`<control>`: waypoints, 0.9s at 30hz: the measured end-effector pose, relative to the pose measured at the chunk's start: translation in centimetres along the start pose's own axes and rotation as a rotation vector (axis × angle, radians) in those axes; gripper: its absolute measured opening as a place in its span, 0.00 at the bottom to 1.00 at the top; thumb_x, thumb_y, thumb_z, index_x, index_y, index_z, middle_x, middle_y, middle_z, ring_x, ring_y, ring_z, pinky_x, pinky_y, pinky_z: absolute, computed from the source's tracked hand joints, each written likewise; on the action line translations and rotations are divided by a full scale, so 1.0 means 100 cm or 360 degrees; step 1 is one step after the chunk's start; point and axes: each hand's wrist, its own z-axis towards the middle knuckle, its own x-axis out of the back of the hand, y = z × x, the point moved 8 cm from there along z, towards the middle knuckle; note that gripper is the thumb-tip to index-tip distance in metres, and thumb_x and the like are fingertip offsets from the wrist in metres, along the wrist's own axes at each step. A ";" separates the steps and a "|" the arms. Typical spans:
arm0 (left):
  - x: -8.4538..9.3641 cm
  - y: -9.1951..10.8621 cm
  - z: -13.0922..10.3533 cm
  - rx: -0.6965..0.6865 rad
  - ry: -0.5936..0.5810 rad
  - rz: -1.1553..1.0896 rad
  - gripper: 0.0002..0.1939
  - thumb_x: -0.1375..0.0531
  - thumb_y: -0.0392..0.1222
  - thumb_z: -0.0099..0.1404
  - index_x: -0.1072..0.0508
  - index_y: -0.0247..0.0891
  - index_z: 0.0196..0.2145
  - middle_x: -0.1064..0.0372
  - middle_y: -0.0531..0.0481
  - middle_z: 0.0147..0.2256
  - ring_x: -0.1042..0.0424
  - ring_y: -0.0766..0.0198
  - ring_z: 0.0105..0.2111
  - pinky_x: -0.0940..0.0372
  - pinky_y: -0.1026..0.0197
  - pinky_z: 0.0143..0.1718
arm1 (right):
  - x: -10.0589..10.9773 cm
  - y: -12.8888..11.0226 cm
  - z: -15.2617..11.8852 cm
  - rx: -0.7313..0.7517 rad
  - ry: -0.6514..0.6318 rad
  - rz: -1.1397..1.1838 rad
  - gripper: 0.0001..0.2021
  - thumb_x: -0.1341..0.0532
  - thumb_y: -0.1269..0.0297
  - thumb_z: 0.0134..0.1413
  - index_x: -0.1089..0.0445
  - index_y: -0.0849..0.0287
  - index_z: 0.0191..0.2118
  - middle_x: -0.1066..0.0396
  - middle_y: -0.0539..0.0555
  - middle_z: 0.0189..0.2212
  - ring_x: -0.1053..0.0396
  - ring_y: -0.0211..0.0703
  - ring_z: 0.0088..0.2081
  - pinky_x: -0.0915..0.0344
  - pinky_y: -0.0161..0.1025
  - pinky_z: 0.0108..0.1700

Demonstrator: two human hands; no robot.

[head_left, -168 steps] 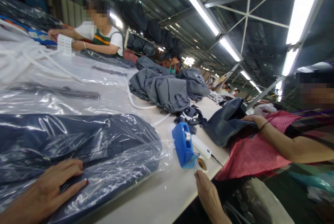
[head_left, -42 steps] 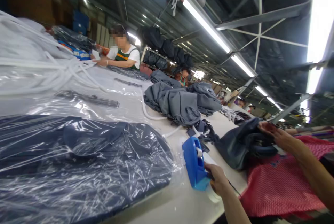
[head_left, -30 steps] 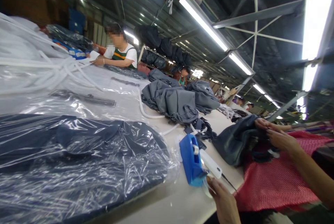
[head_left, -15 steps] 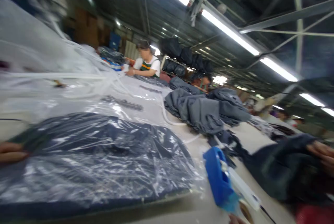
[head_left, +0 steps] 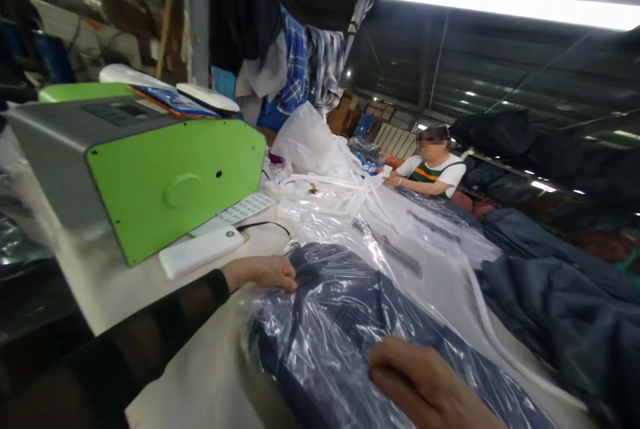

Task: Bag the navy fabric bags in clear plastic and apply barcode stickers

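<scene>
The pale surface (head_left: 190, 362) extends under the work and carries the items listed below. A dark blue fabric article (head_left: 350, 335) lies on it at the near side, enclosed in a clear plastic bag (head_left: 270, 322) that is wrinkled and reflective. A green and grey machine (head_left: 180, 182) stands at the left, with a blue and orange flat item (head_left: 173, 102) on top. Dark grey-blue fabric (head_left: 560, 309) is heaped at the right. A person (head_left: 433, 169) in a white top and striped apron is at the far side, arms forward over the surface. A whitish plastic heap (head_left: 310, 142) is located beyond the machine. The right hand (head_left: 425, 382) is above the bagged article, fingers bent and close together; contact and any held item cannot be confirmed. The left hand (head_left: 267, 272) is at the left end of the article, fingers curled narrow and gripping the bag's film. A white device (head_left: 200, 252) with a black cord (head_left: 265, 224) lies between the left hand and the machine. A label sheet (head_left: 245, 207) lies just beside the machine, near the device.
</scene>
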 end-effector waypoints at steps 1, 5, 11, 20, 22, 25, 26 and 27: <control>0.000 -0.001 0.000 -0.0008 0.0003 -0.0022 0.18 0.44 0.53 0.56 0.37 0.37 0.18 0.44 0.57 0.18 0.45 0.68 0.21 0.48 0.65 0.23 | -0.003 -0.013 0.030 0.0073 -0.0111 0.0007 0.11 0.48 0.61 0.61 0.31 0.53 0.30 0.30 0.47 0.28 0.34 0.37 0.30 0.39 0.34 0.35; 0.000 -0.005 0.002 -0.0015 -0.0001 -0.0028 0.16 0.44 0.46 0.58 0.39 0.37 0.17 0.46 0.57 0.17 0.46 0.69 0.20 0.49 0.64 0.23 | -0.025 -0.034 0.119 0.0257 -0.0359 -0.0023 0.07 0.44 0.69 0.57 0.32 0.58 0.29 0.35 0.45 0.24 0.39 0.33 0.28 0.46 0.32 0.31; -0.002 -0.001 0.006 -0.0019 0.0018 0.0091 0.15 0.43 0.37 0.59 0.39 0.37 0.17 0.47 0.58 0.17 0.47 0.69 0.19 0.52 0.63 0.24 | -0.050 -0.021 0.165 0.0126 -0.0531 -0.0654 0.09 0.44 0.71 0.56 0.26 0.58 0.33 0.26 0.51 0.31 0.30 0.39 0.33 0.43 0.34 0.35; -0.001 0.002 0.005 0.0027 0.0013 0.0251 0.15 0.43 0.40 0.62 0.35 0.37 0.19 0.46 0.57 0.18 0.47 0.68 0.20 0.51 0.62 0.25 | -0.048 -0.016 0.181 -0.0189 -0.0428 -0.0776 0.08 0.42 0.70 0.46 0.24 0.62 0.29 0.24 0.60 0.28 0.27 0.52 0.33 0.41 0.39 0.31; -0.001 0.002 0.005 0.0031 0.0004 0.0277 0.15 0.43 0.41 0.63 0.33 0.37 0.20 0.45 0.57 0.19 0.46 0.68 0.21 0.51 0.63 0.25 | -0.046 -0.014 0.183 -0.0242 -0.0418 -0.0756 0.05 0.39 0.70 0.44 0.25 0.63 0.27 0.25 0.59 0.26 0.27 0.51 0.32 0.42 0.39 0.30; -0.002 0.002 0.004 0.0039 0.0005 0.0317 0.14 0.44 0.42 0.63 0.30 0.37 0.21 0.44 0.56 0.19 0.46 0.68 0.21 0.51 0.63 0.24 | -0.045 -0.010 0.186 -0.0323 -0.0429 -0.0680 0.02 0.35 0.69 0.41 0.28 0.61 0.24 0.29 0.54 0.21 0.28 0.47 0.29 0.41 0.36 0.29; -0.002 0.002 0.004 0.0043 0.0007 0.0330 0.14 0.44 0.42 0.63 0.29 0.37 0.22 0.43 0.56 0.20 0.45 0.68 0.21 0.51 0.64 0.24 | -0.044 -0.006 0.187 -0.0364 -0.0429 -0.0636 0.03 0.34 0.69 0.40 0.28 0.61 0.25 0.30 0.52 0.19 0.29 0.45 0.28 0.41 0.35 0.27; -0.002 0.002 0.004 0.0046 0.0007 0.0340 0.13 0.44 0.42 0.63 0.29 0.37 0.23 0.43 0.56 0.20 0.45 0.68 0.21 0.50 0.64 0.24 | -0.044 -0.002 0.187 -0.0410 -0.0426 -0.0584 0.06 0.33 0.68 0.39 0.29 0.61 0.27 0.32 0.50 0.18 0.29 0.43 0.25 0.42 0.33 0.25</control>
